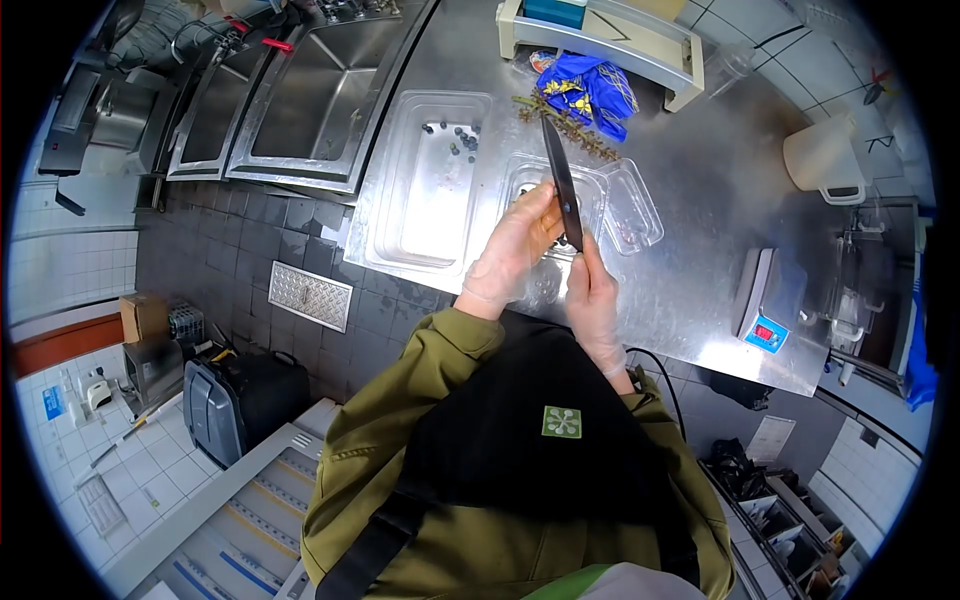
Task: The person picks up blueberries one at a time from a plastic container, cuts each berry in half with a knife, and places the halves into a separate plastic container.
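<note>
Both my hands wear clear gloves and meet over a small clear plastic container (595, 185) with dark round fruit in it. My right hand (594, 292) is closed round the handle end of a knife (562, 175), whose long dark blade points away from me. My left hand (520, 238) has its fingers curled in beside the blade; what they pinch, if anything, is hidden. To the left stands a large clear tub (432, 200) with several dark grapes (464, 140) at its far end. Another clear container (634, 210) lies tilted to the right.
Bare grape stems (575, 132) lie beyond the knife, next to a crumpled blue bag (590, 90). A digital scale (768, 300) and a white pitcher (825, 160) stand to the right on the steel table (700, 220). Sinks (320, 95) are at the left.
</note>
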Demonstrator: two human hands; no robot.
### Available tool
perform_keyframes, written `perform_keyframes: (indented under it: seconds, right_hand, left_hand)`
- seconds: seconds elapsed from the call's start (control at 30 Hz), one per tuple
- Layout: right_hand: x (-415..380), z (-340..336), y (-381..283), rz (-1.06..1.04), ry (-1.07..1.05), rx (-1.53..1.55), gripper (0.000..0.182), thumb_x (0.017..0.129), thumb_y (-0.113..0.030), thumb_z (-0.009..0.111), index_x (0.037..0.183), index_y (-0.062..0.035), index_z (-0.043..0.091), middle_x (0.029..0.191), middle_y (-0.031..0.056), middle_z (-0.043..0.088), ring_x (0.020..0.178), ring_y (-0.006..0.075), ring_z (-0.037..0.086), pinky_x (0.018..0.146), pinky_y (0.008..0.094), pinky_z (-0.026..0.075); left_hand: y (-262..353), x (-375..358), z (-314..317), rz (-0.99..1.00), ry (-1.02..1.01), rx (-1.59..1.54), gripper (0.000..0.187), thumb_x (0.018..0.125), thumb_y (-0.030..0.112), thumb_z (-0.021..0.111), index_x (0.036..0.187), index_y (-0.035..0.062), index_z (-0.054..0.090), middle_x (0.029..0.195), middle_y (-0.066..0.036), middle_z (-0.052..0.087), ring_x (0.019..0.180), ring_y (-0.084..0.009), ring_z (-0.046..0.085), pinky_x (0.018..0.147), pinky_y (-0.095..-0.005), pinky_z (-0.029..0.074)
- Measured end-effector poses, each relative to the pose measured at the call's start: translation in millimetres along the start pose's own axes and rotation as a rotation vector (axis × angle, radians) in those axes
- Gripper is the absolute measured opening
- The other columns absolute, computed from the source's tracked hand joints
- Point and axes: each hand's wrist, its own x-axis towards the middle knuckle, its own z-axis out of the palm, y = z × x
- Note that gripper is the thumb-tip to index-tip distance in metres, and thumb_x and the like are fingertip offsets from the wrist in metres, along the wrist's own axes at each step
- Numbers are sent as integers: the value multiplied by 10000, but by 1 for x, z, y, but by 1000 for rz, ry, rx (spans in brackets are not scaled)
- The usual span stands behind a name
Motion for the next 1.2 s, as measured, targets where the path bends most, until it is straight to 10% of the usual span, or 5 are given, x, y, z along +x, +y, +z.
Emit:
perform_keyframes:
  seconds: [0.4, 0.57, 0.8, 0.93, 1.2]
  right_hand:
    - [4, 4, 14, 115, 8, 193, 400, 919, -83, 434, 1305, 17, 428, 1095, 191, 618, 1007, 190, 593, 850, 272, 444]
    - [5, 6, 23, 83, 39, 212, 411, 931, -88, 438, 1336, -19, 425, 688, -62, 415, 619, 23, 384, 569, 174, 361]
    - [4, 5, 20, 52, 31, 167, 402, 927, -86, 437, 1324, -23, 440, 686, -50, 430, 625, 28, 396, 576, 182, 368]
    - [5, 2, 9, 71, 21, 85, 401, 905, -58, 429, 1302, -2, 435, 1005, 212, 636, 918, 234, 642, 788, 277, 471]
    - [12, 7, 27, 99, 40, 77, 389, 913, -89, 428, 1293, -10, 449, 833, 151, 642, 729, 195, 633, 656, 280, 473]
  left_hand:
    - [-6, -12, 13, 70, 75, 410, 254, 918, 185, 534, 1115, 25, 526, 993, -40, 596, 925, -126, 553, 860, -264, 436]
    - [-17, -5, 9, 197, 233, 306, 196, 926, 148, 520, 1070, 21, 559, 927, -35, 615, 827, -96, 575, 776, -239, 462]
    - [-19, -6, 10, 134, 199, 208, 207, 947, 186, 500, 1052, 19, 559, 921, -37, 618, 829, -105, 579, 787, -253, 471]
    - [-24, -3, 3, 117, 145, 219, 211, 951, 189, 489, 1049, 15, 557, 939, -40, 614, 838, -108, 578, 796, -255, 471]
    - [-18, -6, -7, 7, 42, 302, 271, 961, 230, 466, 1106, 18, 553, 1051, -52, 597, 992, -139, 548, 923, -284, 418]
